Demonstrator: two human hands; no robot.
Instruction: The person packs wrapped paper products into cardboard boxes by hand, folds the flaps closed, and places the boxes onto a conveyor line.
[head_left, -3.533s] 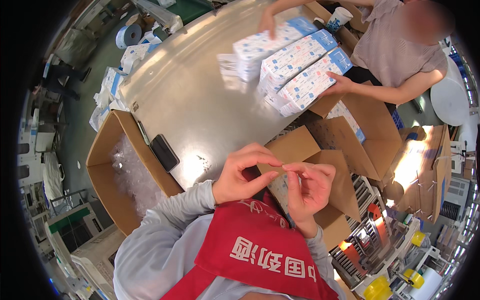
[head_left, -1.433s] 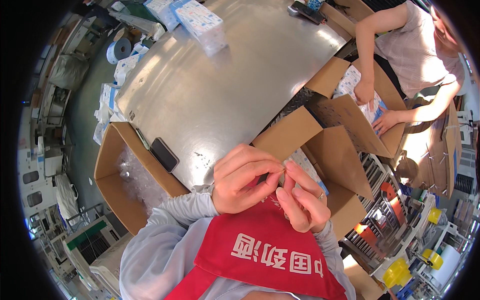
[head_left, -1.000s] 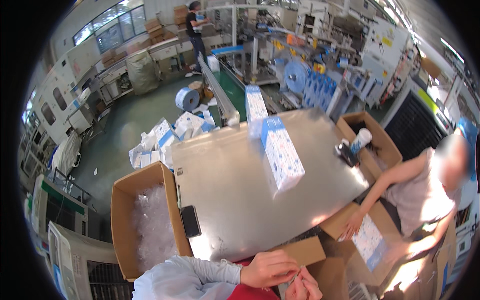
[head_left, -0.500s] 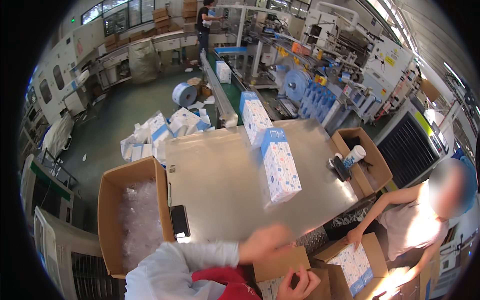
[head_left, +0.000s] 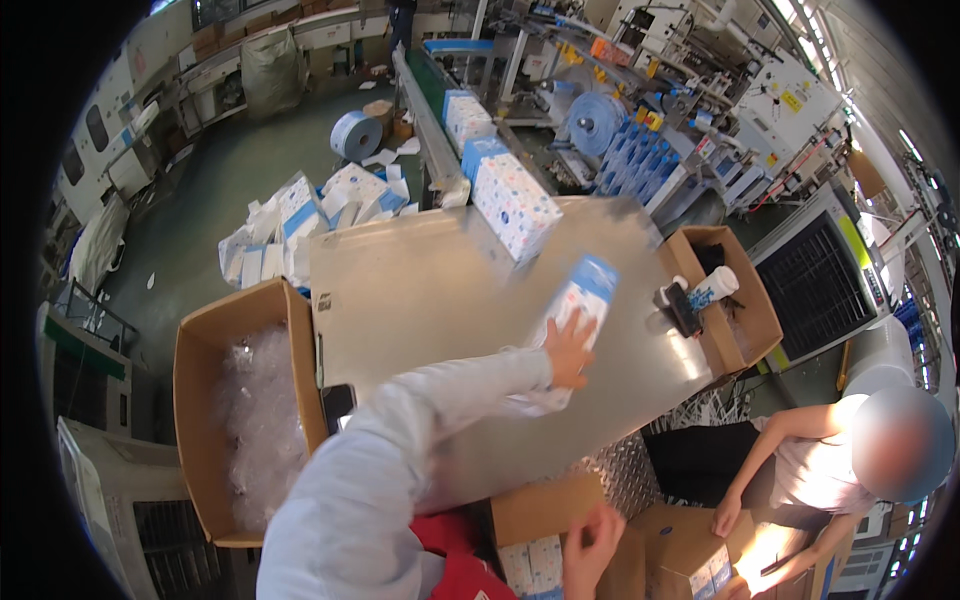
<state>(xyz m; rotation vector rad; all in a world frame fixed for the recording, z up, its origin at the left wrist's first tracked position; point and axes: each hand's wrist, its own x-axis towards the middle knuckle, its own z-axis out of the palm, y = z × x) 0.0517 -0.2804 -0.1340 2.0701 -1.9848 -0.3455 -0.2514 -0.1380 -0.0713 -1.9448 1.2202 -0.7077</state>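
Observation:
My left hand (head_left: 570,352) reaches across the metal table, its fingers spread over a blurred white pack with a blue end (head_left: 588,290) and gripping it. The pack lies slanted, its blue end pointing away and to the right. Farther back, a second blue-and-white patterned pack (head_left: 515,205) rests at the table's far edge, with another pack (head_left: 467,118) close behind it on the conveyor. My right hand (head_left: 592,550) is raised near the front, fingers loosely curled and apart, nothing visible in it. It is beside an open carton (head_left: 545,505) holding similar packs.
A carton of clear plastic bags (head_left: 265,430) stands left of the metal table (head_left: 400,270), near a partly covered phone (head_left: 338,405). At right are a carton (head_left: 765,320) and a white bottle (head_left: 715,287). A co-worker (head_left: 800,450) handles another carton (head_left: 690,550).
My left hand has moved forward from the table's near edge onto the nearest pack, which has turned. The pack behind it has come farther onto the table. The view has shifted.

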